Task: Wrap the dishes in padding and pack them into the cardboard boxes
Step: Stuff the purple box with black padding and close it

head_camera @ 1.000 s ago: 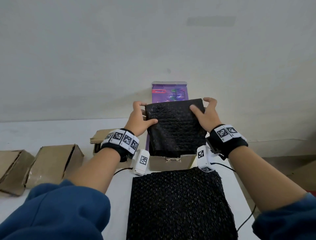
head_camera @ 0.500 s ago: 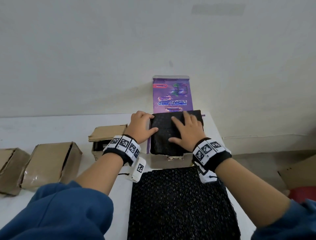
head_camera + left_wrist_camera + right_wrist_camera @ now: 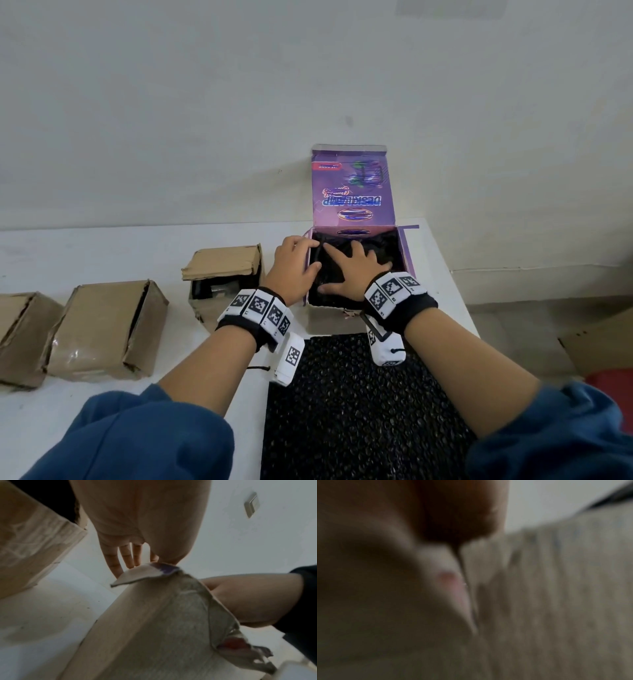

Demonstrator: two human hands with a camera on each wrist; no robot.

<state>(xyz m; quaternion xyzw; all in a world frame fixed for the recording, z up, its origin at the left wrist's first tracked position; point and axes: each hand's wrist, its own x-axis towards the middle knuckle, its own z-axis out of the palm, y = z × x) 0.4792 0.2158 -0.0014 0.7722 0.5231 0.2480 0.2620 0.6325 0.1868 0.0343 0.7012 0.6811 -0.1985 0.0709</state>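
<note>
From the head view, the purple cardboard box (image 3: 409, 253) stood at the far right corner of the white counter (image 3: 102, 253), close to its right edge, with its printed lid (image 3: 352, 192) raised against the wall beyond the hands. The black padded bundle (image 3: 383, 250) sat inside the box, filling it wall to wall. The right hand (image 3: 352, 270) lay flat on the bundle, fingers spread and straight, wrist bent down over the near rim. The left hand (image 3: 294, 267) rested at the box's left wall, fingers hooked loosely over the rim and thumb against the bundle; I could not tell if it gripped the wall. Just left of that hand stood an open brown carton (image 3: 222, 274), two more farther left. A sheet of black bubble padding (image 3: 359, 411) lay under the forearms.

From the left wrist view, the left hand's fingers (image 3: 113, 561) reached straight down beside a torn flap (image 3: 145, 573) of the box.

The right wrist view was blurred.
</note>
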